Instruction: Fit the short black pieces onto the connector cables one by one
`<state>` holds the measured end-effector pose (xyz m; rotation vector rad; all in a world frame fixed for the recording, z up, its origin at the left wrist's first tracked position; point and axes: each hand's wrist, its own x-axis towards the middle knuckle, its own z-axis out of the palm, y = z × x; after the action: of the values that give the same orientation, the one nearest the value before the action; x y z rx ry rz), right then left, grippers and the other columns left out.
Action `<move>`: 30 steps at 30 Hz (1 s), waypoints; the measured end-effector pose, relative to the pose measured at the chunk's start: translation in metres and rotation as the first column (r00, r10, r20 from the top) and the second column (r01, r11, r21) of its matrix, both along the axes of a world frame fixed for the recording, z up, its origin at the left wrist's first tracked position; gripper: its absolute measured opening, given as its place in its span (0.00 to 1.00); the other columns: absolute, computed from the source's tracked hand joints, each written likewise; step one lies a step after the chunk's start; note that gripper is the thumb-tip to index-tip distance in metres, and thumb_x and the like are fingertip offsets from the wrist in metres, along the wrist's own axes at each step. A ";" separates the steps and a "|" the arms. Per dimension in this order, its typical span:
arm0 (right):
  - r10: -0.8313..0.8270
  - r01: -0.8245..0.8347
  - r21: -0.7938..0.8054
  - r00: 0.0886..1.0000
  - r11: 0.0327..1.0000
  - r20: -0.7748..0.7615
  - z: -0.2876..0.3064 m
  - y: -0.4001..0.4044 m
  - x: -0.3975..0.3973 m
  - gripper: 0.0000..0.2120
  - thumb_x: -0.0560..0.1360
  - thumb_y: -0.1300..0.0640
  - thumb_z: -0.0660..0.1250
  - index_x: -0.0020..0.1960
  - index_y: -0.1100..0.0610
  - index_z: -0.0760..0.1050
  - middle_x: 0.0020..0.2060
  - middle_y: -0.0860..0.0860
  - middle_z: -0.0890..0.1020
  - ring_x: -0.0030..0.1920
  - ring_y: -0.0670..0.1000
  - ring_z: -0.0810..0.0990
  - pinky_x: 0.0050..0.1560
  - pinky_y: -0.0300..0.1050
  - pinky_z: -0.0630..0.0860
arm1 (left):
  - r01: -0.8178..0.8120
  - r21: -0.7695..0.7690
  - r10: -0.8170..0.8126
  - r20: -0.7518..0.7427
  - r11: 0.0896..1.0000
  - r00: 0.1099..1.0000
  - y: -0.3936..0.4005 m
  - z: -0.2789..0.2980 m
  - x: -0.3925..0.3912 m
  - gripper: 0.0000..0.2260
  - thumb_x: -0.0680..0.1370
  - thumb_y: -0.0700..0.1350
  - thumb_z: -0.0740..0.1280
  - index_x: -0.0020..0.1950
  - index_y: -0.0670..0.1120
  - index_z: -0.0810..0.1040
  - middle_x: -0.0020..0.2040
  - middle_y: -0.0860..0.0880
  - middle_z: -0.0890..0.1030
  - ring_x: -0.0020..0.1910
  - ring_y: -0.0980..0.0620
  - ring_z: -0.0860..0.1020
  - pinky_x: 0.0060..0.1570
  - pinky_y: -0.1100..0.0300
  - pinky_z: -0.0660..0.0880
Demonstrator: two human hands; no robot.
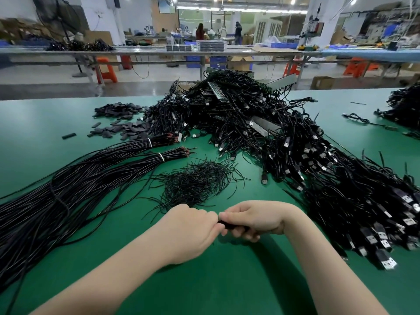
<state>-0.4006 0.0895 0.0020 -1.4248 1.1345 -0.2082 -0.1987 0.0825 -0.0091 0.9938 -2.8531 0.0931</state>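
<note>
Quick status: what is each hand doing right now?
Left hand: fingers curled, pinching the end of a short black piece.
Right hand: fingers curled around the same black piece; whether a cable is inside cannot be told.

Both hands [227, 223] pinch one black piece [229, 225] above green table [216, 280].

Two bare forearms, left hand [193, 228] and right hand [256, 220] ungloved; no sleeves, rings or watch visible back from the fingers.

table [45, 123]: matt green mat | cables [68, 178]: glossy black | plugs [386, 262]: shiny metal
</note>
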 end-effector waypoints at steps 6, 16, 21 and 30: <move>-0.535 0.566 -0.030 0.794 0.824 0.288 0.005 -0.012 -0.019 0.24 0.79 0.36 0.52 0.52 0.50 0.80 0.30 0.47 0.76 0.27 0.45 0.70 0.26 0.36 0.66 | -0.141 0.322 0.311 -0.570 0.936 0.760 0.000 -0.010 0.000 0.15 0.84 0.49 0.56 0.39 0.46 0.67 0.30 0.53 0.70 0.33 0.48 0.71 0.37 0.52 0.66; -0.730 0.214 -0.765 0.529 0.607 -0.432 -0.027 -0.060 0.032 0.23 0.74 0.34 0.64 0.50 0.53 0.82 0.44 0.49 0.83 0.45 0.53 0.82 0.40 0.43 0.78 | -0.392 0.316 0.482 -0.744 0.864 0.462 -0.014 -0.037 -0.018 0.11 0.83 0.47 0.56 0.44 0.46 0.72 0.32 0.56 0.70 0.33 0.53 0.69 0.41 0.52 0.66; -0.715 0.200 -0.737 0.496 0.646 -0.492 -0.027 -0.069 0.042 0.18 0.75 0.40 0.66 0.43 0.55 0.82 0.37 0.51 0.81 0.37 0.55 0.79 0.34 0.40 0.71 | -0.382 0.346 0.497 -0.752 0.857 0.433 -0.017 -0.043 -0.015 0.10 0.83 0.45 0.57 0.42 0.48 0.69 0.32 0.55 0.69 0.33 0.52 0.69 0.38 0.53 0.63; -0.695 0.065 -0.810 0.557 0.582 -0.455 -0.020 -0.055 0.034 0.10 0.79 0.48 0.64 0.52 0.48 0.83 0.43 0.47 0.85 0.43 0.51 0.82 0.40 0.42 0.79 | -0.379 0.441 0.569 -0.736 0.814 0.367 -0.012 -0.035 -0.015 0.13 0.83 0.51 0.53 0.45 0.46 0.70 0.32 0.53 0.69 0.32 0.50 0.68 0.33 0.52 0.66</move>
<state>-0.3665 0.0345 -0.0184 -1.9955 2.3193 -0.4915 -0.2139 0.0709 -0.0444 1.3824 -1.6052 -0.5139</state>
